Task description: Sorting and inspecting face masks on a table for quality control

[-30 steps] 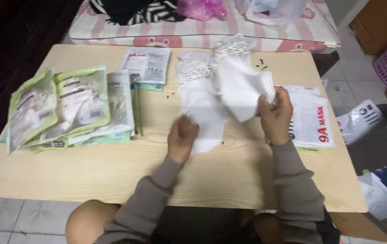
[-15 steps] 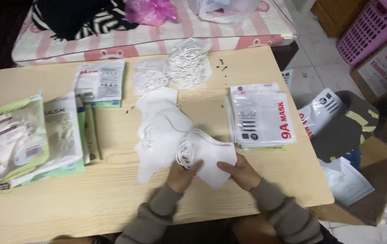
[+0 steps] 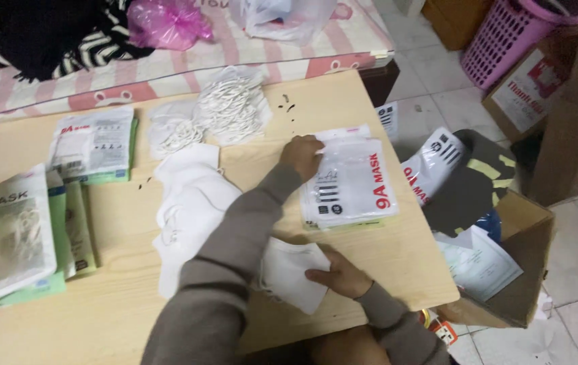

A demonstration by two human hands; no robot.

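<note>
My left hand (image 3: pixel 302 155) reaches across the wooden table (image 3: pixel 120 318) and pinches the upper left corner of a stack of flat white mask packages (image 3: pixel 356 186) near the right edge. Nearer to me, my right hand (image 3: pixel 338 275) holds a folded white mask (image 3: pixel 287 269) flat on the table. A loose pile of white masks (image 3: pixel 184 203) lies just left of my left forearm.
Heaps of white ear loops (image 3: pixel 231 105) lie at the back of the table. More packages (image 3: pixel 93 143) and a green and white stack (image 3: pixel 15 233) lie on the left. A bed (image 3: pixel 66 91) borders the far edge. An open cardboard box (image 3: pixel 512 284) and a pink basket (image 3: pixel 505 40) stand on the floor, right.
My left hand left the folded mask and reached right and away to the package stack. My right hand stays on the mask. The view has shifted right.
</note>
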